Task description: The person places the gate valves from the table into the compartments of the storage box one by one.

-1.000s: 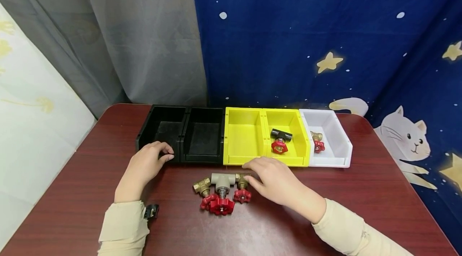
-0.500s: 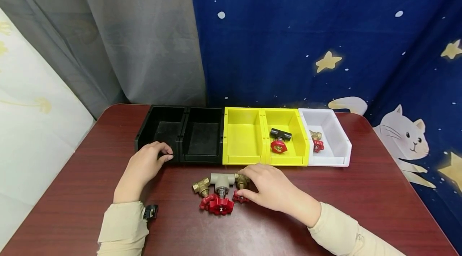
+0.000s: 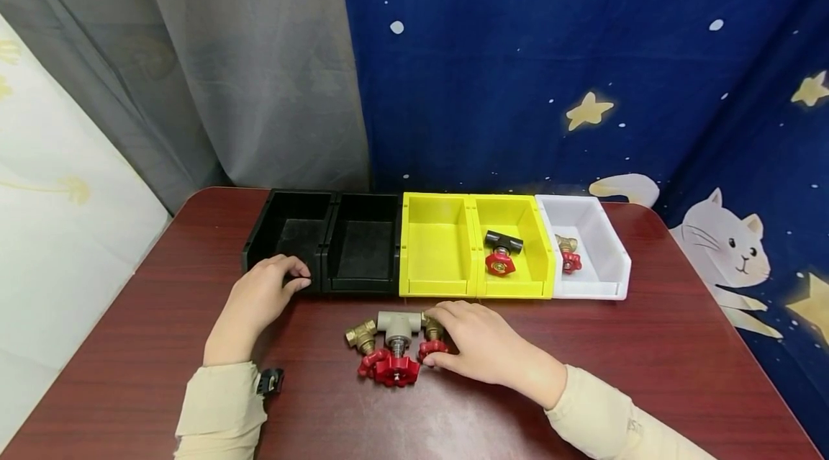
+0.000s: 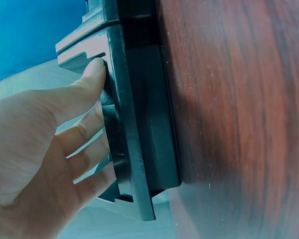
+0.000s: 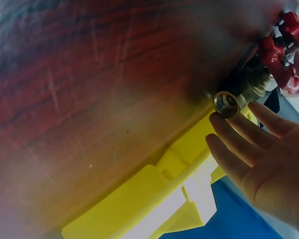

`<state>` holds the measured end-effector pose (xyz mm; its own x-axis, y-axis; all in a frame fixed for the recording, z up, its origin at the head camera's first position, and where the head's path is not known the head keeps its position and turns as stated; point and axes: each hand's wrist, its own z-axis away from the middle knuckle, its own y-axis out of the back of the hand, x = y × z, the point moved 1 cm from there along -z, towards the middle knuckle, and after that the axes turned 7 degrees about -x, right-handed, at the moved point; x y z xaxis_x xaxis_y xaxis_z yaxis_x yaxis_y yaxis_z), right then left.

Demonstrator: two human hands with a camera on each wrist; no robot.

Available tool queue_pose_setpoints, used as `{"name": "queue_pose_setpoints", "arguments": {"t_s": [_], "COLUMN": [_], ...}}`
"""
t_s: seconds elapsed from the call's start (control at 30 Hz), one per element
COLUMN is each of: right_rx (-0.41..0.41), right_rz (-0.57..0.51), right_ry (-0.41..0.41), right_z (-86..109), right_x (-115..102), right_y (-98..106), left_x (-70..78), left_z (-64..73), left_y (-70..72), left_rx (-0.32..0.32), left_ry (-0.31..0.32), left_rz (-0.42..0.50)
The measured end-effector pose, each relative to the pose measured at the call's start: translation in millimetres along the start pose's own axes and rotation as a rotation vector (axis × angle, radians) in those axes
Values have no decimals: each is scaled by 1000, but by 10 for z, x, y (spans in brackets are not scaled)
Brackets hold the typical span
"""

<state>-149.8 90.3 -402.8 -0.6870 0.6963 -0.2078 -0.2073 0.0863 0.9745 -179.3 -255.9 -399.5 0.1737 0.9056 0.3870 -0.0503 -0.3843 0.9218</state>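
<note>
Left hand [image 3: 265,294] relaxed at black bin [image 4: 148,114] rim, right hand [image 3: 479,345] spread at brass valve [image 3: 433,330], grey valve [image 3: 398,325] beside it

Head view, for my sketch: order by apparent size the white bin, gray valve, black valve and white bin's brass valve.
1. White bin
2. Gray valve
3. Black valve
4. White bin's brass valve

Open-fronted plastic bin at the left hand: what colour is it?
The open-fronted plastic bin is black; the head view shows it best.
</note>
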Motion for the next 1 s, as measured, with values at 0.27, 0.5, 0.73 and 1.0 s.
{"name": "queue_pose_setpoints", "arguments": {"t_s": [0.27,0.5,0.73,1.0], "right_rx": [-55,-68,-54,-34], "right_rz": [31,71,87,99], "right_ry": [4,0,-8,1], "right_z": [-59,-100,-111,-145], "right_x": [-2,-23,-47,-45], "right_y": [-60,-88,-92,-84], "left_x": [-17,-24,-20,-14], "left_z": [3,3,-3,-13], "left_y": [-5,-9,-4,12], "left_rx": [-3,5,3,8], "left_ry": [5,0,-2,-4], "left_rz": [3,3,2,-1]}}
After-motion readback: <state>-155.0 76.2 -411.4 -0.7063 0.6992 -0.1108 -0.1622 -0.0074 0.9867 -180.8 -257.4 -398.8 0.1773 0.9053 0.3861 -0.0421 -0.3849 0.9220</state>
